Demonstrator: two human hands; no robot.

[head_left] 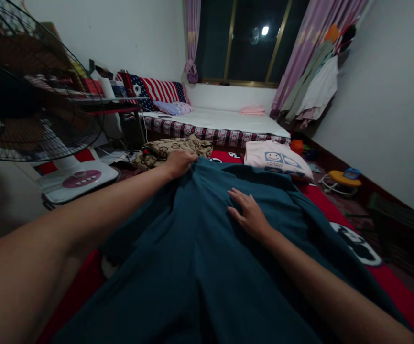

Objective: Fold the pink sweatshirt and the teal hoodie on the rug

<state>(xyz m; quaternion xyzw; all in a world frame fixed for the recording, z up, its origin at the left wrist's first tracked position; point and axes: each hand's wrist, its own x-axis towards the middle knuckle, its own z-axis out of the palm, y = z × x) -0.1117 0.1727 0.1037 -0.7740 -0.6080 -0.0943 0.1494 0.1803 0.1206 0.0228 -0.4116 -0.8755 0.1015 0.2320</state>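
A large dark teal garment (178, 248) lies spread over the bed in front of me, with folds running toward me. Its exact kind is not clear. My left hand (181, 163) is closed on the garment's far edge, and the cloth is drawn up into creases there. Farther right, my right hand (248, 212) rests on the cloth with its fingers stretched out. Beyond the left hand lies a tan patterned cloth (157, 150), bunched up. A folded pale pink shirt (277, 157) with a printed smiley face sits past the garment's far right side.
A red bedcover (321, 205) with black-and-white prints shows beneath the garment. An electric fan (20, 95) stands close on the left, near its white base (81, 177). Behind is another bed (214, 119). On the right are a yellow stool (343, 179) and hanging clothes (318, 91).
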